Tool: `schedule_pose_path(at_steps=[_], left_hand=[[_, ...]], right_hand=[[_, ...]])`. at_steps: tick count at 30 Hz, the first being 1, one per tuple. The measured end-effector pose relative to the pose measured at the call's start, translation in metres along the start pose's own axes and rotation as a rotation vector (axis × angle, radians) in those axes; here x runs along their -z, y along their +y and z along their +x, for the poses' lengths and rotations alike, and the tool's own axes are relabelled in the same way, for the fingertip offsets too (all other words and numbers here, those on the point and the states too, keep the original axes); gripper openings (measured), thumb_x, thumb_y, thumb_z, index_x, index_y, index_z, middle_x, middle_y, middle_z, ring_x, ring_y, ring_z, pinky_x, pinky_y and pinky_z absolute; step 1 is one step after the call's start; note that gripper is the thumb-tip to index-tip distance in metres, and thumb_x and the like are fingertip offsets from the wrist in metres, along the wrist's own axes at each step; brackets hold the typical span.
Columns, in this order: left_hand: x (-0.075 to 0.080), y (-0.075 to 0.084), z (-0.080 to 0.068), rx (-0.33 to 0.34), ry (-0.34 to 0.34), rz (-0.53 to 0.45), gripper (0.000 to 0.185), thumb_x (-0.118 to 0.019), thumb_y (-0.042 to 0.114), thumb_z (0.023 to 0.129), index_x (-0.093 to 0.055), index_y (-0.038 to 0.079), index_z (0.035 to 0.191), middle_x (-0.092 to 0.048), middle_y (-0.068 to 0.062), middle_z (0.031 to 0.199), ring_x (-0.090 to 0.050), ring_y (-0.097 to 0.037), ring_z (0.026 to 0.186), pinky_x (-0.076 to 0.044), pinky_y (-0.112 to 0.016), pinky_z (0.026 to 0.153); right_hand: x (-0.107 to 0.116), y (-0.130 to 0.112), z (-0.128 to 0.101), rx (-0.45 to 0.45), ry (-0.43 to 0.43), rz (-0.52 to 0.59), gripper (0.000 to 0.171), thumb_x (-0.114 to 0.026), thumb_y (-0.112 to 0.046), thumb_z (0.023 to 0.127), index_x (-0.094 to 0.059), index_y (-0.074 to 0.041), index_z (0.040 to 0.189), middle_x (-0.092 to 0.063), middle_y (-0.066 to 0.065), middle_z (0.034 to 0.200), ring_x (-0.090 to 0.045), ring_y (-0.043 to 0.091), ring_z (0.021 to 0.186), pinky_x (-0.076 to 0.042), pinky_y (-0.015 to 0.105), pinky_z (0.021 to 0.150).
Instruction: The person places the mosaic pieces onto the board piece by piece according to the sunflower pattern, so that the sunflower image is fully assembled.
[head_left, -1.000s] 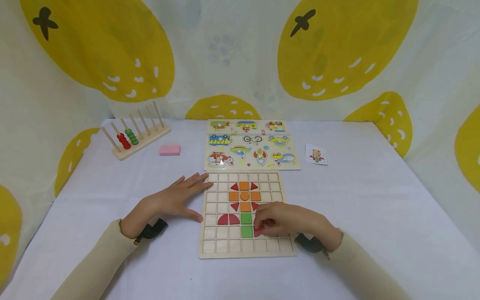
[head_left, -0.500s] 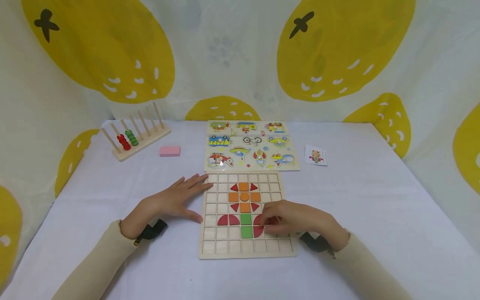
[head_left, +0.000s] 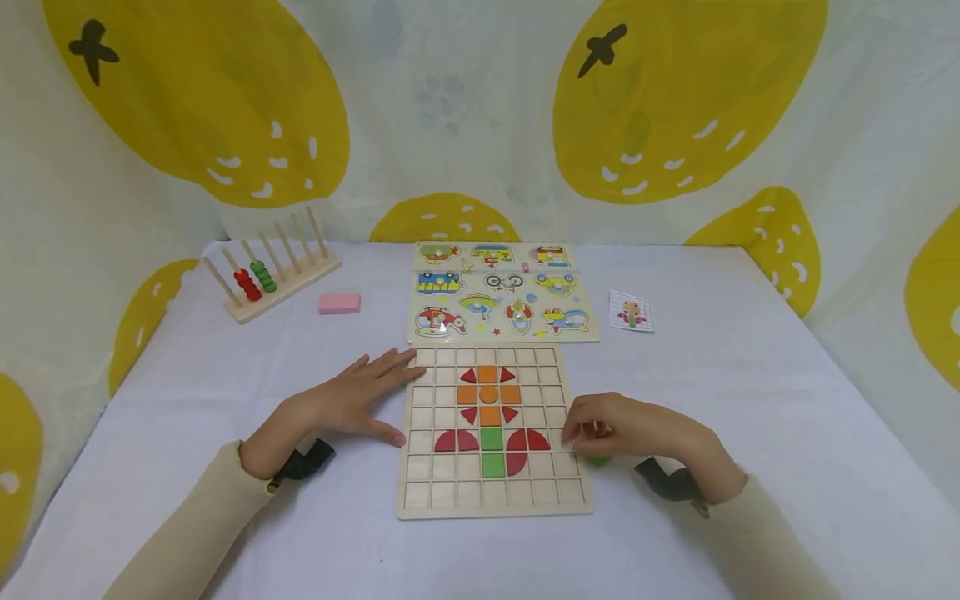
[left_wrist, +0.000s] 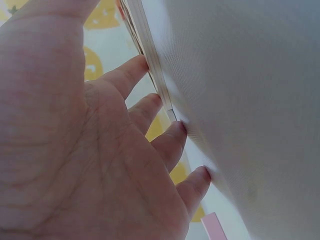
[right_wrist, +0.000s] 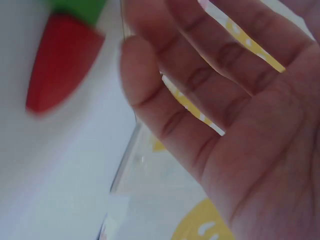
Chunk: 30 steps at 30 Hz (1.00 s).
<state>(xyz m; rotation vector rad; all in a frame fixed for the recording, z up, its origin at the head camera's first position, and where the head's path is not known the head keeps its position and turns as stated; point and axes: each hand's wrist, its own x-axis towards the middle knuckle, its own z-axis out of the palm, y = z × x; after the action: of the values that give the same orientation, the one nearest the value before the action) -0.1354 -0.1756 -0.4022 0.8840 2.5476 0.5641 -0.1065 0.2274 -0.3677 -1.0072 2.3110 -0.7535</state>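
In the head view a wooden grid board [head_left: 468, 496] bears a flower-like pattern. Orange squares [head_left: 487, 374] surround an orange disc [head_left: 488, 395], with red triangles [head_left: 509, 414] at the corners. Below stand two green squares [head_left: 492, 439], flanked by red quarter-circles [head_left: 516, 464]. My left hand [head_left: 352, 408] rests at the board's left edge, fingers spread. Just off the right edge hovers my right hand [head_left: 622, 425], fingers loosely bent. Beneath it, partly hidden, shows a green piece [head_left: 598, 460]. The right wrist view has a red piece [right_wrist: 65, 65] beside a green piece [right_wrist: 82, 7], apart from the fingers.
Behind the board lies a vehicle peg puzzle [head_left: 495, 332]. A pattern card [head_left: 632, 311] is at the right. On the left are a pink block [head_left: 340, 303] and a peg stand [head_left: 288, 283] with red and green beads. A fruit-print cloth [head_left: 465, 125] hangs behind.
My right hand has let go of a red quarter-circle and moved right, off the board, uncovering the red quarter-circles beside the green squares. The left hand stays put.
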Motion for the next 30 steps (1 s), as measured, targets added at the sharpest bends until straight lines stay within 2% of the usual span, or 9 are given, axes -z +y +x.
schedule_pose_path(at_steps=[10, 19, 27, 30], left_hand=[[0.000, 0.000, 0.000, 0.001, 0.003, -0.003, 0.100, -0.076, 0.058, 0.075, -0.030, 0.018, 0.154, -0.014, -0.010, 0.163, -0.007, -0.036, 0.149, -0.005, -0.062, 0.117], [-0.001, 0.000, 0.001, -0.004, 0.002, -0.005, 0.100, -0.076, 0.058, 0.075, -0.030, 0.018, 0.154, -0.014, -0.010, 0.163, -0.007, -0.037, 0.149, -0.004, -0.062, 0.117], [-0.001, 0.000, 0.001, 0.011, -0.002, 0.002, 0.102, -0.076, 0.059, 0.074, -0.029, 0.020, 0.155, -0.012, -0.008, 0.164, -0.006, -0.035, 0.150, -0.004, -0.060, 0.118], [-0.001, 0.000, 0.000, 0.009, -0.001, 0.004, 0.101, -0.076, 0.059, 0.074, -0.029, 0.019, 0.155, -0.012, -0.008, 0.164, -0.006, -0.035, 0.150, -0.004, -0.061, 0.118]], right_hand=[[0.017, 0.011, -0.020, -0.074, 0.012, -0.005, 0.017, -0.074, -0.004, 0.083, -0.070, -0.012, 0.098, -0.062, -0.005, 0.090, -0.056, 0.013, 0.079, -0.052, 0.024, 0.068], [0.013, 0.017, -0.020, -0.096, 0.001, 0.046, 0.021, -0.075, -0.004, 0.083, -0.069, -0.014, 0.100, -0.062, -0.004, 0.092, -0.055, 0.014, 0.081, -0.051, 0.026, 0.070], [0.013, 0.019, -0.015, -0.082, 0.049, -0.042, 0.021, -0.071, 0.001, 0.084, -0.070, -0.014, 0.098, -0.059, -0.004, 0.093, -0.053, 0.014, 0.083, -0.052, 0.025, 0.070], [0.013, 0.019, -0.014, -0.085, 0.077, -0.063, 0.020, -0.073, -0.002, 0.083, -0.070, -0.013, 0.100, -0.059, -0.003, 0.095, -0.052, 0.015, 0.085, -0.051, 0.025, 0.070]])
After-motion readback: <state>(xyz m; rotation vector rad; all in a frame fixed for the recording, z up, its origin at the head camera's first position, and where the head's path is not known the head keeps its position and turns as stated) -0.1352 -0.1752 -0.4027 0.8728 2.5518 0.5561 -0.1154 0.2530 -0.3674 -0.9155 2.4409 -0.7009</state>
